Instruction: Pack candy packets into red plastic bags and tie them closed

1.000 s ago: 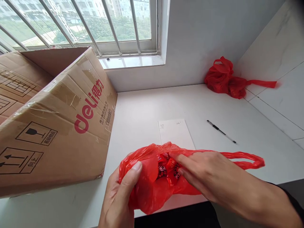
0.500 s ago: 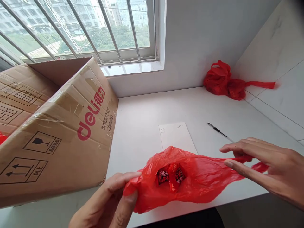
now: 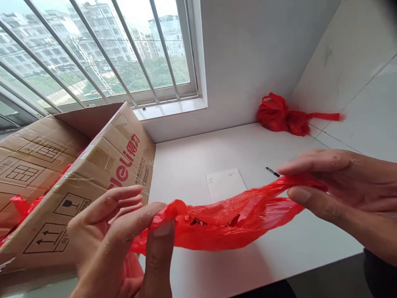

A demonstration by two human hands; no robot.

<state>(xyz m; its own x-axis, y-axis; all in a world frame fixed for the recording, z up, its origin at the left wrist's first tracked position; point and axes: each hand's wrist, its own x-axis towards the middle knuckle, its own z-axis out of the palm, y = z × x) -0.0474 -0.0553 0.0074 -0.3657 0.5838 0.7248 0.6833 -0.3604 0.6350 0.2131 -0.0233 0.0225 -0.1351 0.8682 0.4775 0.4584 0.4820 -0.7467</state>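
Note:
A thin red plastic bag (image 3: 217, 238) is stretched sideways between my two hands, above the white table's front part. My left hand (image 3: 124, 240) pinches its left end between thumb and index finger, the other fingers loosely spread. At the bag's right end, my right hand (image 3: 328, 182) has thumb and fingers closed on the gathered plastic. Through the narrowed mouth shows a bit of a small dark item with red print (image 3: 198, 222); most of the contents are hidden by the plastic.
An open cardboard box (image 3: 102, 165) stands at the left with red plastic (image 3: 23, 207) inside. A white sheet (image 3: 223, 182) and a black pen (image 3: 273, 171) lie on the table (image 3: 180, 165). A crumpled red bag (image 3: 276, 114) sits in the far right corner, below a barred window (image 3: 124, 54) and wall.
Both hands have raised the bag, and its mouth has narrowed from a round opening to a slit. My right hand has closed on its end. The view has tilted upward.

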